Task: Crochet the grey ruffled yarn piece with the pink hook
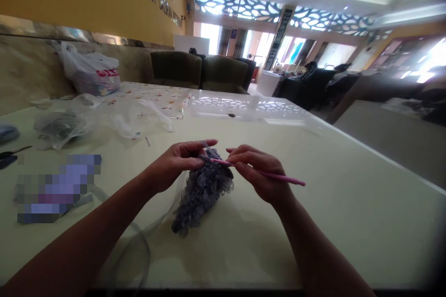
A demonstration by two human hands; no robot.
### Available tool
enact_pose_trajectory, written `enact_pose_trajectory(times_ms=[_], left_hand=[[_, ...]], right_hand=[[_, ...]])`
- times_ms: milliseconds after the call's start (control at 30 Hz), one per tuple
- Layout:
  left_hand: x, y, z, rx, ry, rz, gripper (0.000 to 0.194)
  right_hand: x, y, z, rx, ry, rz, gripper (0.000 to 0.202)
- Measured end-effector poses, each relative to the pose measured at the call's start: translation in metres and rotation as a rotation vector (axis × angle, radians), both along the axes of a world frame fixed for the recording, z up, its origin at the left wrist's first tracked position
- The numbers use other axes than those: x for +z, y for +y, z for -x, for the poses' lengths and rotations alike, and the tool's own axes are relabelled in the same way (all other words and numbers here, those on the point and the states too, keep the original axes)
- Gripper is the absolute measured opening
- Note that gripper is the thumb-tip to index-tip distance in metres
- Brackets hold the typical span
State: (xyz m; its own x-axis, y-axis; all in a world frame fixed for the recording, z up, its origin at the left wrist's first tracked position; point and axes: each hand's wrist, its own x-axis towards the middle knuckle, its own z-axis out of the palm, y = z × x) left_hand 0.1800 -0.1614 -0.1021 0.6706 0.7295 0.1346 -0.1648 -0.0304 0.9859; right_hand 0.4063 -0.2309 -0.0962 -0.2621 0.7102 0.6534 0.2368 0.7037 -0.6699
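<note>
My left hand (pixel 177 162) pinches the top edge of a dark grey-blue crocheted piece (pixel 200 190) with ruffled, gauzy loops. A strip of grey ribbon yarn (pixel 208 148) passes by its raised index finger. In my right hand (pixel 263 171) is a pink crochet hook (pixel 284 177), its tip at the top of the crocheted piece beside my left thumb. The piece hangs down between both hands, tilted to the lower left, over the pale table (pixel 348 204). More grey ribbon (pixel 148 241) trails in a loose loop under my left forearm.
Left on the table are scissors (pixel 10 155), a pixelated item (pixel 62 185), a clear bag with grey material (pixel 62 127) and a crumpled plastic bag (pixel 139 116). Behind stands a full white carrier bag (pixel 92 72). Armchairs (pixel 176 67) line the far edge; people sit in the background.
</note>
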Motion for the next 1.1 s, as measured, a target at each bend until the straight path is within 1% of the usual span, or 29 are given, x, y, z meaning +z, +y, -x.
enact_pose_trajectory(times_ms=[133,267,400,467,533,600,667,700,733,800,867,900,933,1000,1067,1100], left_hand=[[0.002,0.0,0.001,0.009,-0.008,-0.059,0.054],[0.002,0.0,0.0,0.008,0.004,-0.094,0.054],[0.004,-0.003,0.002,0.042,0.065,-0.163,0.056],[0.006,-0.006,0.002,0.08,0.107,-0.235,0.057],[0.007,-0.01,0.0,0.142,0.156,-0.354,0.052],[0.008,-0.016,-0.005,0.207,0.197,-0.488,0.042],[0.005,-0.023,-0.012,0.254,0.212,-0.564,0.035],[0.003,-0.026,-0.016,0.274,0.206,-0.555,0.037],[0.001,-0.029,-0.02,0.299,0.189,-0.511,0.043],[-0.005,-0.033,-0.027,0.346,0.122,-0.324,0.058],[-0.009,-0.034,-0.031,0.338,-0.002,-0.067,0.068],[-0.011,-0.033,-0.031,0.294,-0.069,0.058,0.069],[-0.012,-0.031,-0.03,0.222,-0.126,0.172,0.068],[-0.012,-0.025,-0.027,0.054,-0.209,0.346,0.066],[-0.01,-0.019,-0.023,-0.06,-0.249,0.43,0.065],[-0.009,-0.017,-0.02,-0.074,-0.264,0.44,0.065]], right_hand=[[0.001,0.001,-0.003,-0.016,-0.053,0.028,0.015],[0.001,0.001,-0.003,-0.013,-0.099,0.018,0.016],[0.001,0.001,0.0,-0.095,-0.207,-0.028,0.016],[0.001,0.001,0.001,-0.116,-0.257,-0.063,0.017],[0.001,0.002,0.003,-0.116,-0.318,-0.111,0.019],[-0.001,0.003,0.007,-0.138,-0.409,-0.193,0.023],[-0.006,0.003,0.015,-0.237,-0.52,-0.318,0.028],[-0.01,0.003,0.019,-0.32,-0.567,-0.384,0.03],[-0.014,0.003,0.024,-0.426,-0.598,-0.448,0.032],[-0.023,0.002,0.032,-0.63,-0.602,-0.542,0.031],[-0.031,0.001,0.037,-0.735,-0.575,-0.598,0.03],[-0.034,0.0,0.037,-0.748,-0.551,-0.627,0.028],[-0.035,0.0,0.036,-0.731,-0.521,-0.661,0.026],[-0.036,0.001,0.032,-0.626,-0.442,-0.714,0.018],[-0.033,0.002,0.027,-0.48,-0.356,-0.694,0.01],[-0.031,0.002,0.025,-0.421,-0.321,-0.655,0.007]])
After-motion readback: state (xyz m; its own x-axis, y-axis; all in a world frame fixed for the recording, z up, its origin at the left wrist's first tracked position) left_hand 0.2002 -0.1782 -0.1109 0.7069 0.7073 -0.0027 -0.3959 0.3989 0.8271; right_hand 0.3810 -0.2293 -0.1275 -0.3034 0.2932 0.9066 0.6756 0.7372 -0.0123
